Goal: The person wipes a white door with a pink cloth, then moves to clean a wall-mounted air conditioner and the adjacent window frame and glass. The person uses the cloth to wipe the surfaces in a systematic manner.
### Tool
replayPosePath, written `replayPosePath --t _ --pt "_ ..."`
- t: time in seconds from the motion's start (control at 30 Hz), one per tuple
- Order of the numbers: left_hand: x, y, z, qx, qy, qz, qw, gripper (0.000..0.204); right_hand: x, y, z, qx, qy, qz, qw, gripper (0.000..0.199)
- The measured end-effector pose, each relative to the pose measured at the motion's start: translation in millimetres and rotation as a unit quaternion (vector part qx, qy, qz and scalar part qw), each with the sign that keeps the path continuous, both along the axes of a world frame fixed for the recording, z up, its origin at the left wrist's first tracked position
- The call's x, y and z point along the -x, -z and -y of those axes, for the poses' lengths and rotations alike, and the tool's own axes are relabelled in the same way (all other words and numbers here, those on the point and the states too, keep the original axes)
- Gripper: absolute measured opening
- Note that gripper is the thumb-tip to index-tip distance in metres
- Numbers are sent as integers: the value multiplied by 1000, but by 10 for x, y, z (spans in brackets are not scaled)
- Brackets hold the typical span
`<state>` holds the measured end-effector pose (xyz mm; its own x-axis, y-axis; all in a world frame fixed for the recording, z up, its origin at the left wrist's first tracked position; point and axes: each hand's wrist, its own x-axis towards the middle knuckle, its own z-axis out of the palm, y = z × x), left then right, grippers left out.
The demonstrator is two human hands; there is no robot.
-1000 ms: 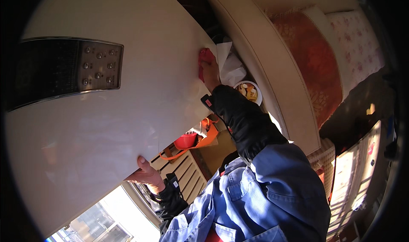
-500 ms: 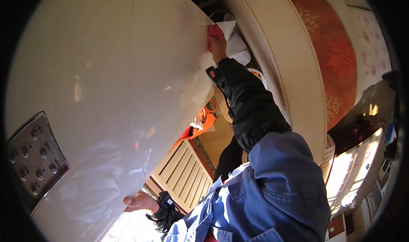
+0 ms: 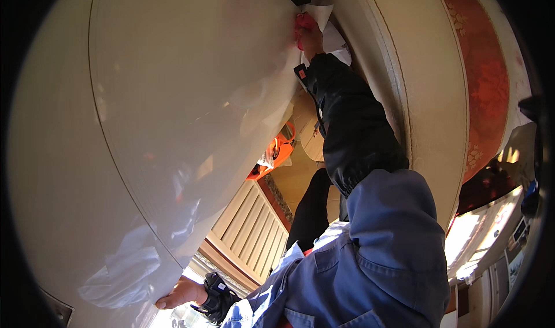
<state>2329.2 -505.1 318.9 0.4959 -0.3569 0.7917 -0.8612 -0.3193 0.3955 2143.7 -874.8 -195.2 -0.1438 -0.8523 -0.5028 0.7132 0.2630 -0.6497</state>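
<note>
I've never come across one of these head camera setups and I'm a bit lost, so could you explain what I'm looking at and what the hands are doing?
There's no robot here, just a person with bare hands. A wide fisheye camera worn on the head looks down, so straight edges bend and the rim goes dark. The picture's left is the wearer's left.

The big glossy white surface has a thin seam down it; its pale patches look like reflections. The right hand holds a bunched red cloth at its far edge. The left hand is at the near edge, thumb showing, fingers mostly hidden.

Around them are an orange container, a slatted panel and a cream padded seat.
</note>
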Motion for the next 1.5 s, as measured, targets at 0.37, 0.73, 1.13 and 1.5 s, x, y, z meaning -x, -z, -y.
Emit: replayPosePath --t 0.37,0.73,1.13,1.5 --pt "-40 -43 -18 -13 -18 11 1000 93 -436 162 -1451 -193 -22 -9 981 35" --pt "13 -76 68 -16 6 -17 1000 99 -452 1247 -1054 -95 -54 -127 986 42" --pt "-19 -68 153 -15 145 -6 989 106 -834 -274 -2387 -197 -133 -164 957 16" --pt "-407 122 -155 -127 101 120 979 109 -1552 176 -3487 -234 60 -49 969 11"
